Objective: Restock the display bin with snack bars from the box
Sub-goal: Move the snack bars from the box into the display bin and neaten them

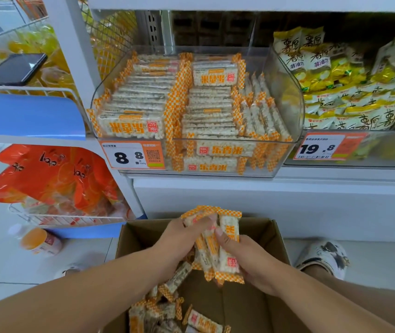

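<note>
Head view, two hands (179, 243) (247, 260) gripping several snack bars (227, 248) over one box (273, 239)

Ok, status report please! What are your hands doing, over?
Left hand and right hand both grip a bunch of snack bars above the box. Display bin nearly full, gap at right. Nothing in the way.

Price tag (133, 155) on the display bin (295, 97) reading 8.8 with a QR code, neighbouring price tag (321, 147) reading 19.8, snack bars (219, 150) printed 乐香米, yellow packets (311, 56) apparently marked 薯原 非油炸
</note>
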